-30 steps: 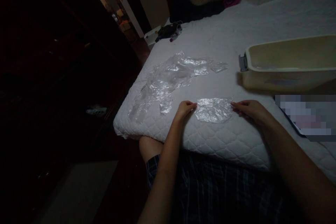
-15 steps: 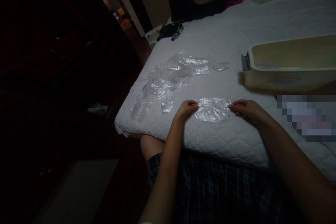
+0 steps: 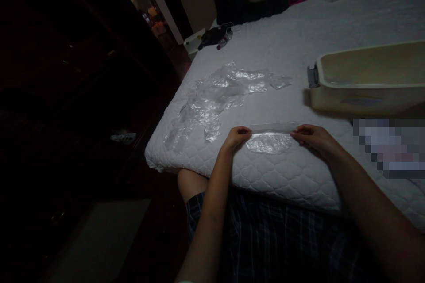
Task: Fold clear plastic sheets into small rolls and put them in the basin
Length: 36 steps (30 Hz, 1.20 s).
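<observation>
A small clear plastic bag (image 3: pixel 269 139) lies near the front edge of a white quilted mattress (image 3: pixel 292 48). My left hand (image 3: pixel 236 135) pinches its left end with curled fingers. My right hand (image 3: pixel 311 138) pinches its right end the same way. The bag's far edge is lifted and folded toward me between the two hands. A loose heap of more clear plastic bags (image 3: pixel 212 97) is spread on the mattress to the left, behind my left hand.
A cream plastic tub (image 3: pixel 368 77) with a grey latch stands on the mattress at the right. A blurred-out patch lies just in front of it. Pillows and dark clothes sit at the far end. Dark floor drops off left of the mattress.
Both hands kept their hold on the small bag's ends. Its far edge has come up off the mattress and turned toward me, so the bag looks narrower.
</observation>
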Motion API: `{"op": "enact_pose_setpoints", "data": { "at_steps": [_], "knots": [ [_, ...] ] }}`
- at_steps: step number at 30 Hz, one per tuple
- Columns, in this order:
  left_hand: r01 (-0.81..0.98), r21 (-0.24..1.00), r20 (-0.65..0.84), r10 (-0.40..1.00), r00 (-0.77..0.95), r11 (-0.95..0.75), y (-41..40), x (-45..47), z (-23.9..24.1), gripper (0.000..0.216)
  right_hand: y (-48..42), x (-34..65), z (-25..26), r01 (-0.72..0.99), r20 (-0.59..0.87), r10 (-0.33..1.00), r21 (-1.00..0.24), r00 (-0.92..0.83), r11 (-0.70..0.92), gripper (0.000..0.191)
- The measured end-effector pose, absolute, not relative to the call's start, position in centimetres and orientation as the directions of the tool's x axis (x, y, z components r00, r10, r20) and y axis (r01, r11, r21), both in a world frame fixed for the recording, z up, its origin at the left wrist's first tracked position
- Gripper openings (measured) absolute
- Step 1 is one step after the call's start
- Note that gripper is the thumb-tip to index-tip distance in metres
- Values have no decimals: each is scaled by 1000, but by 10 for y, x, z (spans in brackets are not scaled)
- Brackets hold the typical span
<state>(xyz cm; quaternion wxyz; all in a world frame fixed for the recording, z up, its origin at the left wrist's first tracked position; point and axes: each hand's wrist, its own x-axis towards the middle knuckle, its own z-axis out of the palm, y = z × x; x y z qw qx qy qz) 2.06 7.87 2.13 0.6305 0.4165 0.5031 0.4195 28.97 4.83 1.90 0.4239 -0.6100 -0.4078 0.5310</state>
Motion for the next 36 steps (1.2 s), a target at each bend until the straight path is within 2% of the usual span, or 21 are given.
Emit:
{"op": "enact_pose_setpoints", "data": {
  "at_steps": [7, 12, 17, 22, 24, 26, 28, 29, 31, 33, 36],
  "knots": [
    [-19, 977, -207, 963, 173, 213, 79, 19, 21, 18, 46, 290, 27, 49, -348, 934, -934, 80, -353, 26],
    [-7, 987, -160, 981, 112, 162, 78, 20, 14, 20, 44, 291, 23, 47, -316, 946, -947, 71, -319, 26],
    [165, 980, -126, 986, 110, 107, 77, 17, 11, 10, 43, 290, 20, 71, -294, 951, -951, 99, -301, 21],
    [262, 965, -40, 991, 128, 5, 77, 15, 8, 11, 40, 288, 24, 118, -271, 955, -951, 118, -284, 18],
    [296, 955, -12, 993, 113, -23, 77, 16, 5, 13, 39, 288, 26, 131, -240, 958, -956, 156, -261, 21],
    [328, 944, 7, 995, 103, -41, 77, 16, 1, 15, 36, 286, 29, 239, -134, 956, -951, 260, -198, 24],
    [344, 937, 25, 994, 105, -60, 77, 16, -1, 16, 32, 281, 36, 460, 80, 934, -883, 348, -95, 27],
    [344, 937, 32, 993, 110, -68, 77, 16, -2, 16, 29, 277, 39, 578, 203, 921, -815, 334, -30, 30],
    [333, 940, 40, 992, 122, -78, 77, 15, -3, 16, 23, 268, 45, 751, 377, 913, -645, 154, 140, 37],
    [329, 941, 35, 991, 128, -76, 76, 16, -2, 17, 16, 258, 44, 815, 419, 899, -472, -128, 337, 45],
    [359, 932, 9, 994, 113, -50, 76, 17, 1, 16, 9, 249, 29, 816, 332, 842, -264, -425, 515, 53]
  ]
}}
